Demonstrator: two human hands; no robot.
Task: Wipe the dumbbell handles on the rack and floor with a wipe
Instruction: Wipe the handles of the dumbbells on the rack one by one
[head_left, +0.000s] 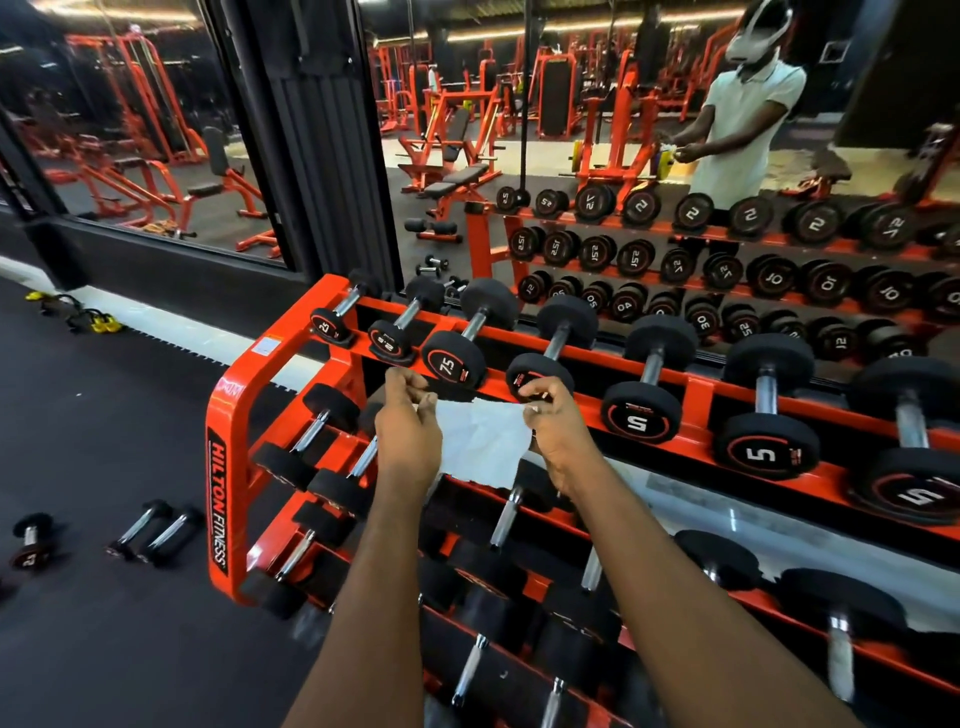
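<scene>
The wipe (480, 447) is hanging between the two hands. The left hand (410, 431) is pinching one top corner and the right hand (553, 421) is pinching the other. Both hands are hovering over the front of the rack (228, 467). Just behind the left hand, the first dumbbell (452, 358) is lying on the top shelf. The second dumbbell (535, 366) is lying just behind the right hand. A row of dumbbells (641, 410) is sitting to the right of the right hand. Lower dumbbells (506, 514) are lying under both hands. Well to the left of the left hand, floor dumbbells (156, 530) are lying on the floor (104, 649). A mirror (675, 156) is standing behind the rack.
</scene>
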